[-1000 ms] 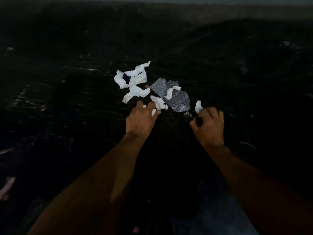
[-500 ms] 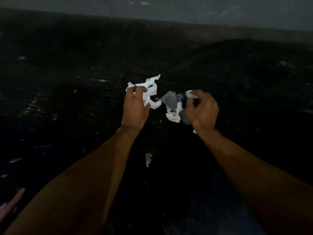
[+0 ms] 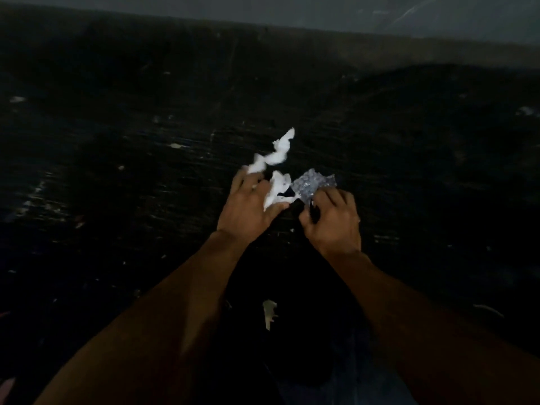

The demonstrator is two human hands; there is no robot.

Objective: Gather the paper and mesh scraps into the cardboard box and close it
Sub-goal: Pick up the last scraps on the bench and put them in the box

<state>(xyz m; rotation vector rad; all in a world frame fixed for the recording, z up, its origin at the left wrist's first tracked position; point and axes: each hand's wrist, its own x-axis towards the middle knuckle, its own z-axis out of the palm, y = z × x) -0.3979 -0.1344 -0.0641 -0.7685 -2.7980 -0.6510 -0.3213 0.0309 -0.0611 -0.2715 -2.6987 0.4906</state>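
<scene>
left hand gripping a bunch of white paper scraps, right hand just beside it pinching the mesh scrap, both over the dark surface, one small paper bit lying between the forearms

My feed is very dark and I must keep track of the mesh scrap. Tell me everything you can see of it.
The mesh scrap is one small crumpled piece, grey and silvery, with a bumpy dotted surface that glints like thin plastic, and ragged edges. It is held above the dark surface. The right hand pinches its lower right part with curled fingers. Its left edge meets the white paper scraps that the left hand holds; whether they overlap is unclear.
</scene>
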